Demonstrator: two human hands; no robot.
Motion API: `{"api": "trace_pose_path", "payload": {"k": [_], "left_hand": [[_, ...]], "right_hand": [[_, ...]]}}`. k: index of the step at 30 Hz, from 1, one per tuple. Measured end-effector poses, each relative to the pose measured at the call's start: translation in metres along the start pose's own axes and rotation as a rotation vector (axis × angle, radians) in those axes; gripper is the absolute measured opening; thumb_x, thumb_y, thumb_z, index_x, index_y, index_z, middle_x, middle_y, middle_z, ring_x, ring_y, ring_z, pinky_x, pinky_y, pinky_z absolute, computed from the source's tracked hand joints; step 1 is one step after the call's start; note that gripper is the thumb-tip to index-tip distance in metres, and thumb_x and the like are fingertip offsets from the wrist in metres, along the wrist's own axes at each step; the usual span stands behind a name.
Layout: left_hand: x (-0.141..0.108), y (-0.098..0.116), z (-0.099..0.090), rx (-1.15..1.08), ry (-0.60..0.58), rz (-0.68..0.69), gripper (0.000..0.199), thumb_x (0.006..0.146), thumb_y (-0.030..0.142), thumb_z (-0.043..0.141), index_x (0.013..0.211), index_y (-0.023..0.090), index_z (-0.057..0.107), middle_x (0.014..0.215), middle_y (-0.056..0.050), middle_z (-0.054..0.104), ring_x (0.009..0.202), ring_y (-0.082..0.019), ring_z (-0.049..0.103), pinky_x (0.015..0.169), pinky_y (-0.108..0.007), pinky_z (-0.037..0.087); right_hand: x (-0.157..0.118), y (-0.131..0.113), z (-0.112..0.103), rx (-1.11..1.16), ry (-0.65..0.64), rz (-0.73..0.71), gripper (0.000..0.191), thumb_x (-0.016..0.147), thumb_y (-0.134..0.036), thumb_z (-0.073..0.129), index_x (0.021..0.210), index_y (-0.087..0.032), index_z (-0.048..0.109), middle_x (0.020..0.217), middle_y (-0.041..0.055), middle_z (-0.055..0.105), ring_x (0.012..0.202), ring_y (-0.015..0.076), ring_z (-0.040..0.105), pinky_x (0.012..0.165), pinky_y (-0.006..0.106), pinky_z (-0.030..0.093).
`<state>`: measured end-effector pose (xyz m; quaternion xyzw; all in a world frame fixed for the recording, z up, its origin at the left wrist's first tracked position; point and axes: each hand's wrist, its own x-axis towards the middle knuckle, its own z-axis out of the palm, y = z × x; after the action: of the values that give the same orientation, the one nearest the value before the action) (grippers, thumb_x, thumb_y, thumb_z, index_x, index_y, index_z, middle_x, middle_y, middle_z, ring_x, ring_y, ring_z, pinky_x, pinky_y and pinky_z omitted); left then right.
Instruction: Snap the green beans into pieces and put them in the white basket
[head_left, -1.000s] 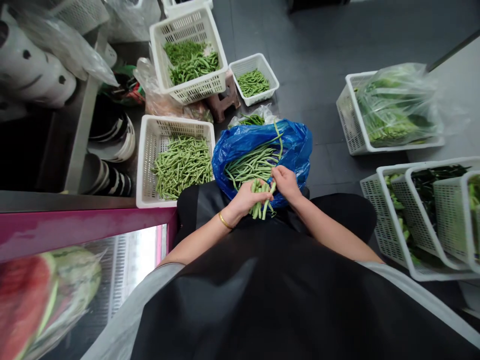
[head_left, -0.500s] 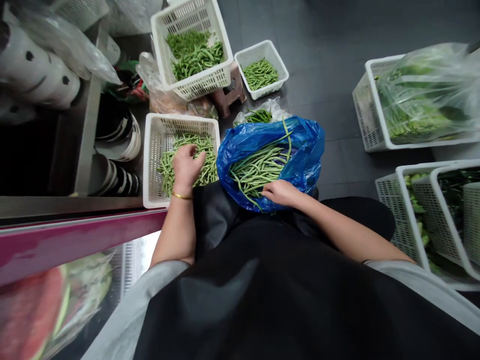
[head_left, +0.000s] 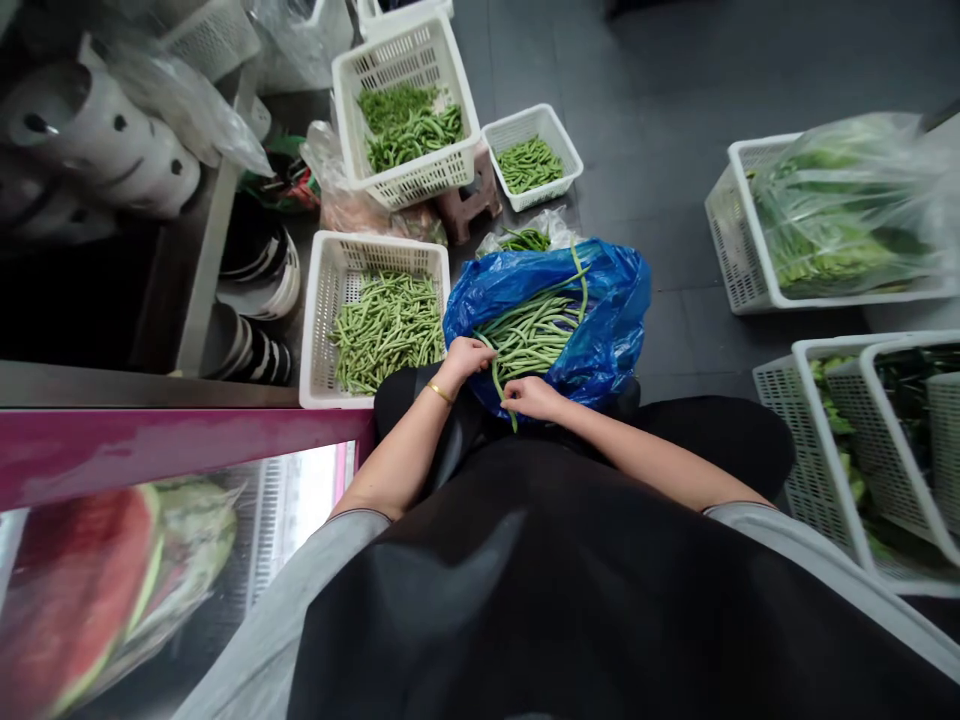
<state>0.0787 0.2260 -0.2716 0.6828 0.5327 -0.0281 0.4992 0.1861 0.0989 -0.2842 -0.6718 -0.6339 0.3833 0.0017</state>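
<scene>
A blue plastic bag (head_left: 615, 300) lies open on my lap, with long green beans (head_left: 532, 335) inside it. At the bag's near left edge, my left hand (head_left: 469, 357) is closed in a pinch on the upper part of one long bean (head_left: 498, 382). My right hand (head_left: 527, 397), just right of it and slightly lower, has its fingers pressed together on the same bean's lower part. Left of the bag stands a white basket (head_left: 319, 320) holding many short bean pieces (head_left: 390, 325).
Behind are a large white basket of green vegetables (head_left: 416, 185) on a brown stool (head_left: 472, 205) and a small white basket (head_left: 574, 165). Several crates, one a bagged-greens crate (head_left: 750, 240), stand at right. A metal shelf (head_left: 214, 230) and pink-edged case (head_left: 187, 440) are left.
My left hand has moved from above the left basket to the bag's near edge and now grips a bean. My right hand has shifted slightly left and closed on it. The view has shifted a little.
</scene>
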Motion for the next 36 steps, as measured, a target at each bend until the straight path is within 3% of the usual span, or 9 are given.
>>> {"api": "trace_pose_path", "payload": {"k": [4, 8, 12, 18, 20, 22, 26, 31, 36], "left_hand": [[-0.015, 0.012, -0.007, -0.554, -0.016, -0.03, 0.017, 0.069, 0.025, 0.059, 0.058, 0.013, 0.053, 0.051, -0.002, 0.057, 0.038, -0.006, 0.046, 0.038, -0.018, 0.028], [-0.022, 0.021, -0.003, -0.714, -0.013, 0.012, 0.017, 0.067, 0.024, 0.063, 0.06, 0.012, 0.054, 0.049, -0.002, 0.057, 0.037, -0.007, 0.049, 0.036, -0.017, 0.03], [-0.035, 0.027, 0.014, -0.848, 0.011, 0.022, 0.021, 0.071, 0.028, 0.064, 0.064, 0.011, 0.054, 0.052, -0.001, 0.058, 0.039, -0.007, 0.051, 0.037, -0.017, 0.035], [-0.084, 0.043, 0.051, -0.96, -0.469, 0.101, 0.031, 0.065, 0.033, 0.073, 0.08, 0.008, 0.063, 0.064, -0.004, 0.064, 0.049, -0.008, 0.058, 0.045, -0.018, 0.045], [-0.094, 0.051, 0.051, -1.028, -0.447, 0.135, 0.028, 0.065, 0.031, 0.074, 0.078, 0.008, 0.063, 0.062, -0.003, 0.064, 0.05, -0.007, 0.058, 0.048, -0.017, 0.046], [-0.1, 0.06, 0.045, -1.093, -0.341, 0.151, 0.025, 0.067, 0.029, 0.073, 0.077, 0.009, 0.062, 0.063, -0.002, 0.064, 0.053, -0.008, 0.06, 0.051, -0.017, 0.047], [-0.104, 0.075, 0.034, -1.14, -0.192, 0.132, 0.021, 0.07, 0.027, 0.071, 0.076, 0.011, 0.059, 0.064, -0.001, 0.064, 0.058, -0.009, 0.063, 0.055, -0.018, 0.05], [-0.109, 0.076, 0.046, -1.143, -0.202, 0.107, 0.021, 0.071, 0.026, 0.071, 0.075, 0.012, 0.056, 0.065, -0.001, 0.064, 0.058, -0.01, 0.064, 0.055, -0.019, 0.05], [-0.114, 0.068, 0.047, -1.058, -0.3, 0.105, 0.025, 0.069, 0.03, 0.072, 0.074, 0.011, 0.057, 0.065, -0.003, 0.065, 0.052, -0.008, 0.06, 0.051, -0.018, 0.049]], "right_hand": [[-0.041, 0.006, -0.025, 0.17, 0.124, -0.108, 0.031, 0.086, -0.04, 0.044, 0.072, -0.017, 0.061, 0.067, -0.0006, 0.059, 0.064, 0.0109, 0.052, 0.057, 0.02, 0.033], [-0.081, 0.011, -0.029, 0.192, 0.248, 0.048, 0.04, 0.089, -0.043, 0.036, 0.064, -0.018, 0.055, 0.059, 0.0008, 0.055, 0.058, 0.0125, 0.05, 0.054, 0.023, 0.028], [-0.103, 0.011, -0.025, 0.129, 0.401, 0.162, 0.041, 0.089, -0.044, 0.036, 0.063, -0.019, 0.054, 0.059, 0.0025, 0.056, 0.057, 0.0143, 0.051, 0.055, 0.024, 0.028], [-0.113, 0.005, -0.026, 0.094, 0.574, 0.048, 0.036, 0.09, -0.041, 0.038, 0.073, -0.018, 0.06, 0.064, 0.0046, 0.06, 0.058, 0.0142, 0.054, 0.057, 0.024, 0.033], [-0.12, 0.007, -0.029, 0.148, 0.631, -0.018, 0.034, 0.089, -0.043, 0.042, 0.083, -0.017, 0.062, 0.064, 0.0037, 0.06, 0.057, 0.0138, 0.054, 0.058, 0.023, 0.036], [-0.129, 0.01, -0.033, 0.202, 0.686, -0.044, 0.035, 0.086, -0.046, 0.046, 0.091, -0.016, 0.063, 0.063, 0.0029, 0.06, 0.055, 0.0137, 0.054, 0.059, 0.023, 0.039], [-0.141, 0.013, -0.039, 0.18, 0.789, -0.049, 0.035, 0.087, -0.045, 0.047, 0.092, -0.016, 0.064, 0.076, 0.0069, 0.066, 0.063, 0.0155, 0.059, 0.066, 0.026, 0.043], [-0.131, 0.01, -0.041, 0.039, 0.833, -0.057, 0.036, 0.092, -0.035, 0.034, 0.083, -0.016, 0.064, 0.082, 0.0112, 0.067, 0.075, 0.0191, 0.061, 0.067, 0.027, 0.042], [-0.136, 0.007, -0.041, 0.095, 0.713, -0.324, 0.038, 0.09, -0.035, 0.037, 0.059, -0.019, 0.054, 0.058, 0.0054, 0.055, 0.057, 0.0148, 0.052, 0.059, 0.026, 0.039]]}}
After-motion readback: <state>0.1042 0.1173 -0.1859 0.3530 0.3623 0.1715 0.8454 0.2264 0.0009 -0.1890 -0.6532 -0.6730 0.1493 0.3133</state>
